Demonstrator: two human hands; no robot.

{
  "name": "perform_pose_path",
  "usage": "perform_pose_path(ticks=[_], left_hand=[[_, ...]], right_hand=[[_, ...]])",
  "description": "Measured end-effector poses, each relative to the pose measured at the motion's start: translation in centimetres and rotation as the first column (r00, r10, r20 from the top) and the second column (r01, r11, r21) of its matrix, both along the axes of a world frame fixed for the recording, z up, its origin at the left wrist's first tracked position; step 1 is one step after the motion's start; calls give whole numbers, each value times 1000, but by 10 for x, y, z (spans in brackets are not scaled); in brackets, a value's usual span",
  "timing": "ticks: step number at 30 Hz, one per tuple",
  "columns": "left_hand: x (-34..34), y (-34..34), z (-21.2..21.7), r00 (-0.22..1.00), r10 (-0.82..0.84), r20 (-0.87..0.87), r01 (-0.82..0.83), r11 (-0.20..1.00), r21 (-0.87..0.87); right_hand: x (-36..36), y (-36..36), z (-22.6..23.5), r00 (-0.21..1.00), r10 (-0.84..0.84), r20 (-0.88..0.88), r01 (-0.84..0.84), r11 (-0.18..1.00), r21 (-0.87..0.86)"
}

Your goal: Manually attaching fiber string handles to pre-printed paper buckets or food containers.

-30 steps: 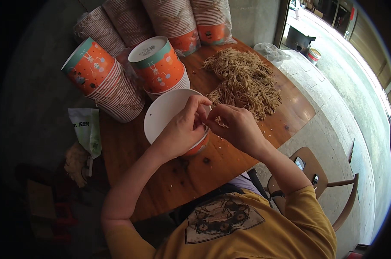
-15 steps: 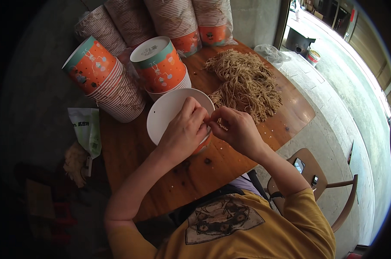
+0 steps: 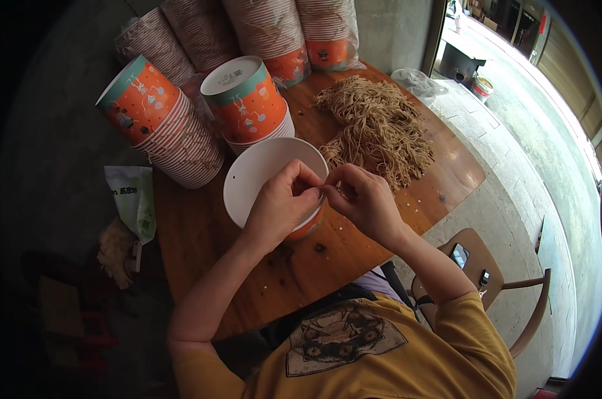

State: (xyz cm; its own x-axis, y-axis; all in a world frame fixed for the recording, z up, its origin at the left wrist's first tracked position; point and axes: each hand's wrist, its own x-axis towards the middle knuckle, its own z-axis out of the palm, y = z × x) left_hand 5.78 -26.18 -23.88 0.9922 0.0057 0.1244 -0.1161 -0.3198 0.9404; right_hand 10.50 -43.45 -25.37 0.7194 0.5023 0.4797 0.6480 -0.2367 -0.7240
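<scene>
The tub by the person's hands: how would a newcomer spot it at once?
On the wooden table, find the pile of tan cords. The tub stands left of it, partly hidden by the left hand. Unlike the upturned, stacked tubs behind it, this one opens upward, showing its white inside.

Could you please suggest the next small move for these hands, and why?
Perhaps tilt the right hand slightly aside for a clearer look: it meets the left hand fingertip to fingertip near the rim of the bucket, hiding whatever lies between.

Left hand (image 3: 281, 203), right hand (image 3: 373, 205), at bucket (image 3: 251, 179)
</scene>
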Motion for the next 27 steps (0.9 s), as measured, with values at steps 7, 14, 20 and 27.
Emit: perform_pose_path(ticks=[7,14,20,27], left_hand=[[-1,-1,10,985,-99,-143,50,950,-309],[1,3,9,960,-146,-238,18,884,-468],[1,-2,13,978,-123,-168,64,946,-319],[2,-2,12,977,-102,-186,33,939,-341]], right_hand=[[-1,0,-11,993,-28,-115,41,993,113],[0,-2,-17,962,36,-270,12,984,176],[6,-2,-22,912,125,-391,-12,960,278],[3,-7,-13,1000,-24,-8,25,989,147]])
